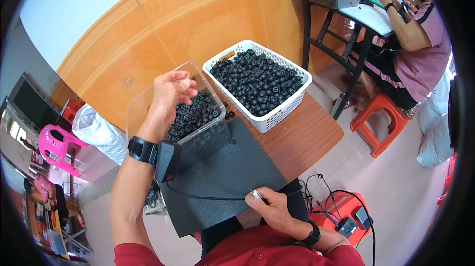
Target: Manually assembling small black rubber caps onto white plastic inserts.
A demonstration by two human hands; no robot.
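My left hand [173, 92] is raised over a clear plastic bin [132, 113] of small round black parts [190, 117]. Its fingers are loosely bent and apart, and I see nothing between them. Low in front of my body, my right hand [274, 210] is closed around a small white-tipped piece [257, 194], most of which the fingers hide. A black cable [208, 197] runs from the box on my left wrist toward that hand. Behind the dark mat, a white perforated basket [277, 121] is heaped with round black parts [257, 80].
A dark mat [217, 167] covers part of the wooden tabletop [311, 130]. A red stool [354, 201] at right carries cables and small black devices. Farther right, a person [420, 48] sits at another table on a red stool [378, 125]. At left are a white sack [101, 132] and a pink chair [57, 147].
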